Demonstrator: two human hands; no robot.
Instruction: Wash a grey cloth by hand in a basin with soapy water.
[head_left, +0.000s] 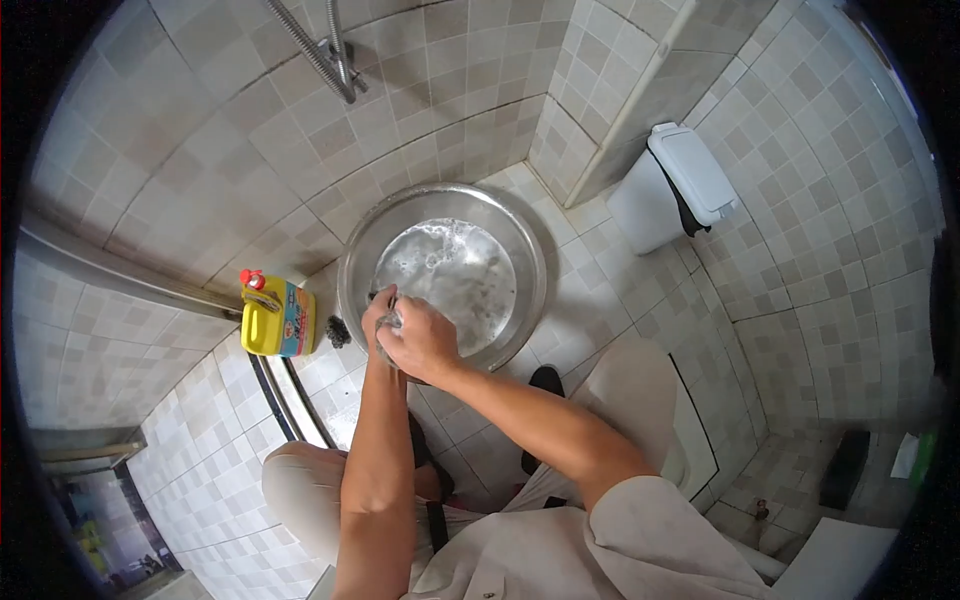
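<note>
A large round metal basin (532, 277) stands on the tiled floor, holding cloudy, sudsy water (457, 277). Over its near left rim my two hands are pressed together. My left hand (381, 319) and my right hand (422, 335) are both closed around a small wet greyish thing (390, 322), mostly hidden by the fingers; its kind cannot be told. Just left of the basin a dark wire-like scouring pad (337, 331) lies on the floor. Beside that stands a yellow plastic jug (262, 326) with a red cap and a printed label.
Tiled walls rise behind and to the left of the basin, with a metal shower hose (315, 52) hanging above. A white lidded bin (645, 206) with a black liner stands at the right. A metal door track (289, 397) crosses the floor at the left. My knees flank the near side.
</note>
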